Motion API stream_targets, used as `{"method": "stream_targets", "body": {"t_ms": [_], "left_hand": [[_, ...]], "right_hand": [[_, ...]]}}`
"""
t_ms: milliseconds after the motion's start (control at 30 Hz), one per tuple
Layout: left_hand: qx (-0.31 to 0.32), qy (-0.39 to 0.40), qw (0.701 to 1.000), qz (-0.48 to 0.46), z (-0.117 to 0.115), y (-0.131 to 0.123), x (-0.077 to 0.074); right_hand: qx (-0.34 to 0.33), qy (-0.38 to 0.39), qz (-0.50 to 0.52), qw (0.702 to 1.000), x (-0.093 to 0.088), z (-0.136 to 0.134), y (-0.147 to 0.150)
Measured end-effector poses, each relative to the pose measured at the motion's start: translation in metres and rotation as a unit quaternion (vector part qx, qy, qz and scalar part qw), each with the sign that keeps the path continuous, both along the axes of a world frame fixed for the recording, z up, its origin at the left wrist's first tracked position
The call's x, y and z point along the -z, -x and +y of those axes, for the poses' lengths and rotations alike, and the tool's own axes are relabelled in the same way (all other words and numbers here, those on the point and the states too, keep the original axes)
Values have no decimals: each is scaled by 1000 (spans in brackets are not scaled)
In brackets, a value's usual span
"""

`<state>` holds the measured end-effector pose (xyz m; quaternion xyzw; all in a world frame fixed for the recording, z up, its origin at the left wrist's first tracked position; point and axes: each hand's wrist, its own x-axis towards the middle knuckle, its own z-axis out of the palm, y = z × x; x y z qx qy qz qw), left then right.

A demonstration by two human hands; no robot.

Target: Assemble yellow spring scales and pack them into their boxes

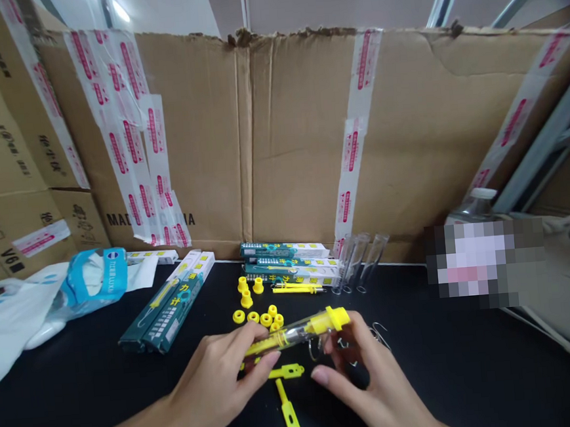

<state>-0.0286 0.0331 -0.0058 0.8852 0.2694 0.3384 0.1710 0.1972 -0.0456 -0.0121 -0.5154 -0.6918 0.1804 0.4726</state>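
Note:
My left hand (223, 376) is closed around the clear tube of a spring scale (297, 332), tilted slightly up to the right. Yellow parts and a metal spring show inside the tube, and a yellow cap (330, 320) sits on its right end. Beside that cap is my right hand (364, 372), its thumb and fingers apart; the index finger appears to touch the cap's end. Metal hooks (381, 335) lie behind the right fingers, partly hidden. Below the tube are yellow flat slotted pieces (289, 414) on the black table (182, 406).
Behind the hands stand yellow collars (246, 299) and rings (238, 317). Yellow rods (298, 290) lie near upright clear tubes (361, 267). Printed boxes (168, 305) are at left and back, near a tissue pack (95, 278). A bottle (481, 203) stands right; a cardboard wall (299, 140) closes the back.

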Motion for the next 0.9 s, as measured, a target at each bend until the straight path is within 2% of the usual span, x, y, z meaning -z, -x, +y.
{"method": "stream_targets", "body": {"t_ms": [167, 300, 367, 500, 600, 700, 767, 900], "left_hand": [[-12, -60, 998, 13, -1, -3, -1], [-23, -96, 995, 21, 0, -4, -2], [-34, -84, 995, 36, 1, -4, -1], [-64, -51, 994, 67, 2, -4, 0], [-64, -54, 992, 89, 0, -3, 0], [-54, -47, 993, 91, 0, -3, -2], [-64, -36, 993, 97, 1, -3, -2], [-90, -23, 989, 119, 3, -2, 1]], "right_hand": [[23, 4, 6, 1000, -2, 2, -3], [36, 40, 30, 998, -1, 4, 0], [46, 42, 42, 997, -1, 4, 1], [61, -3, 54, 997, -2, 5, -2], [33, 36, 111, 993, -1, 5, -3], [-8, 82, 207, 975, 3, 5, 1], [-5, 84, 252, 964, 4, 5, 4], [38, 91, 272, 957, -3, 3, 6]]}}
